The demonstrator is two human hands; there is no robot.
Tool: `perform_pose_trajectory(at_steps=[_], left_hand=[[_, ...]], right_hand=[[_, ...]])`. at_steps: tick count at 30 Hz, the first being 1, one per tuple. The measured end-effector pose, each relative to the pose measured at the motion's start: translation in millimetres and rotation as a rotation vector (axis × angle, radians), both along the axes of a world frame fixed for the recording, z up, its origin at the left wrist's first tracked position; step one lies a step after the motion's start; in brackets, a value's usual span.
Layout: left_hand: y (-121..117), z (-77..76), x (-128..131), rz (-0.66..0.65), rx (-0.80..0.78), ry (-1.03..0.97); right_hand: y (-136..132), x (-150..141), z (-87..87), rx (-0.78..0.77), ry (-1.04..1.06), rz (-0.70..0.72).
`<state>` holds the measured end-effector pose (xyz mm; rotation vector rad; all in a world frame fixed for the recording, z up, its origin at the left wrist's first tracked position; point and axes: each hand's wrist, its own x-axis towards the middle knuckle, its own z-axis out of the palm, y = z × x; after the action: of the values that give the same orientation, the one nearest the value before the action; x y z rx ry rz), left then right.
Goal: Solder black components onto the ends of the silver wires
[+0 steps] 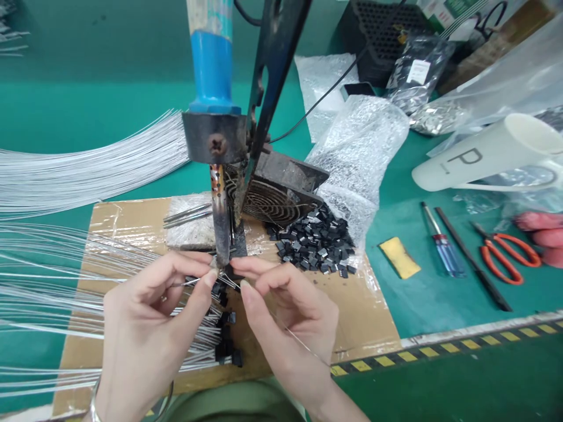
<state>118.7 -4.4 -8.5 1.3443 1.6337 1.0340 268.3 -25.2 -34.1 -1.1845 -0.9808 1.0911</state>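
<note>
A soldering iron with a blue handle (213,70) is clamped upright, and its dark tip (222,237) points down between my hands. My left hand (149,316) is closed in a pinch on thin wire just left of the tip; the pinched end is partly hidden by the fingers. My right hand (292,310) pinches a thin solder wire (303,344), which trails back across the palm, with its fingertips close to the tip's right side. Below my fingers lie several grey-white wires (204,340) ending in small black connectors (226,346).
A black fan (281,193) stands behind the iron, beside a pile of loose black connectors (314,243). A bundle of wires (88,176) lies left. On the right are a yellow sponge (400,258), a screwdriver (446,252), orange-handled pliers (505,258) and a white mug (488,152). Cardboard (365,316) covers the bench.
</note>
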Motion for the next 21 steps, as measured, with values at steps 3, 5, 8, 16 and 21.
perform_pose_trajectory(at_steps=[3, 5, 8, 16, 21], left_hand=[[0.2, -1.5, -0.6, 0.000, -0.001, -0.001], [0.7, -2.8, -1.3, 0.003, -0.006, 0.018], [1.4, -3.9, -2.0, -0.003, -0.004, 0.018], [2.9, -1.9, 0.0, 0.009, 0.012, 0.003], [2.5, -1.1, 0.2, 0.027, 0.012, -0.002]], right_hand=[[0.1, 0.8, -1.4, 0.009, 0.008, 0.009], [0.3, 1.3, -2.7, 0.007, 0.010, 0.010], [0.7, 1.4, -4.2, 0.011, 0.010, 0.002], [2.1, -0.1, -2.3, 0.020, -0.015, -0.014], [2.6, -1.1, -1.0, 0.031, -0.017, -0.020]])
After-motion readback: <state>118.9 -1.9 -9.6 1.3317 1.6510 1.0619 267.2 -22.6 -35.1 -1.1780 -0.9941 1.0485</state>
